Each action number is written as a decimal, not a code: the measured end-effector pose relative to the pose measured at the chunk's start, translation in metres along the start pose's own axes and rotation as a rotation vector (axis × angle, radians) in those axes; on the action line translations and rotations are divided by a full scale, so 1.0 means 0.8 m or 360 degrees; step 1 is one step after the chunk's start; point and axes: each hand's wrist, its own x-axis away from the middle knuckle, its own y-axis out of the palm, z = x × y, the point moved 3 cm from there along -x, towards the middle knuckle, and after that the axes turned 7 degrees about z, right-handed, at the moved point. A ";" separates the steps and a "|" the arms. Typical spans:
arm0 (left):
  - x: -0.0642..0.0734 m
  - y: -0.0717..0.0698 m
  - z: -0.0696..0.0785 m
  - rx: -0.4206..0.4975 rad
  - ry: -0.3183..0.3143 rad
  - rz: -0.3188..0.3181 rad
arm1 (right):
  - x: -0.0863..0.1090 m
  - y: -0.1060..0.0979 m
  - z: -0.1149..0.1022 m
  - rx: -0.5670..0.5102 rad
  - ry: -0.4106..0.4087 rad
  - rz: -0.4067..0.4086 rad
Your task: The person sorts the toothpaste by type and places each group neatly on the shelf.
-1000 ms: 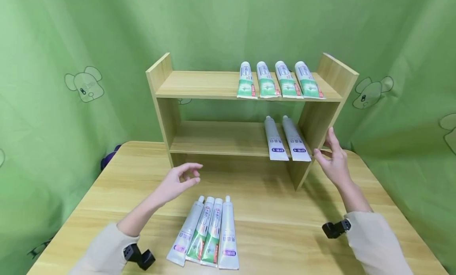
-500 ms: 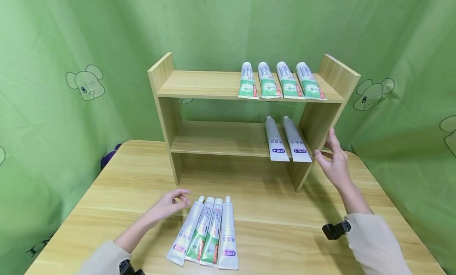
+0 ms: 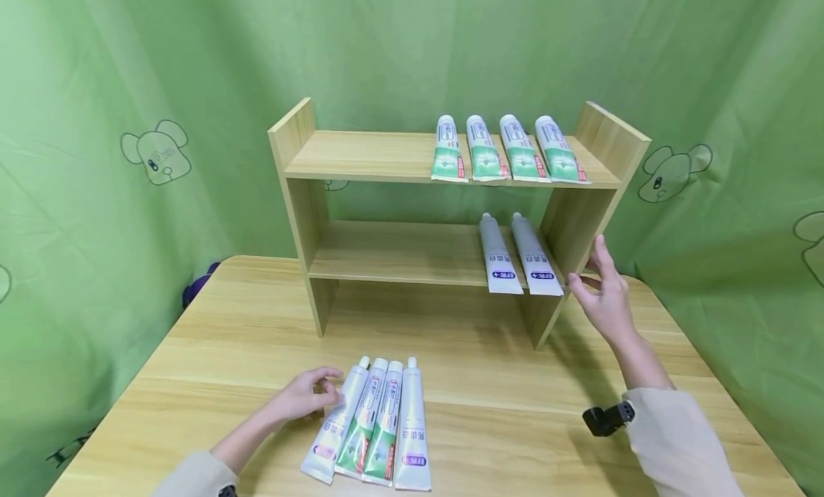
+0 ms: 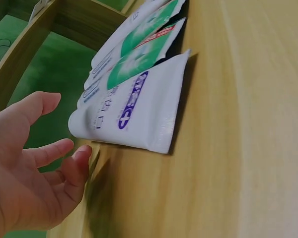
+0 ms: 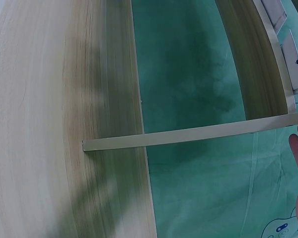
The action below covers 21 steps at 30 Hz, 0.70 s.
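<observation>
Head view. Four tubes lie side by side on the table, cap ends pointing away from the person: a leftmost silver tube, two green-and-white tubes in the middle, and a rightmost silver tube. The left hand is low at the leftmost silver tube, its thumb overlapping that tube's upper part; half a second ago it was farther from the person, near the cap end, and a second ago it was in front of the shelf. The tubes on the table lie as they did, as do the four shelved green-and-white tubes on the upper board and the two shelved silver tubes on the middle board, at its right. The change therefore appears to be one of reach alone: the hand is at a tube, and none has been lifted. The right hand rests, as before, against the right side panel.

Left wrist view. Thumb and fingers stand apart, loosely bent, around the near end of the leftmost silver tube; nothing is held, and whether a fingertip touches the tube cannot be told.

Right wrist view. Only some fingers show, extended beside the panel's edge. They hold no tube; how firmly they press the panel cannot be told.
</observation>
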 end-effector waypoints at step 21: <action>0.015 0.017 0.004 -0.0244 0.0162 -0.0097 | -0.003 0.001 -0.017 -0.0013 -0.0013 0.0001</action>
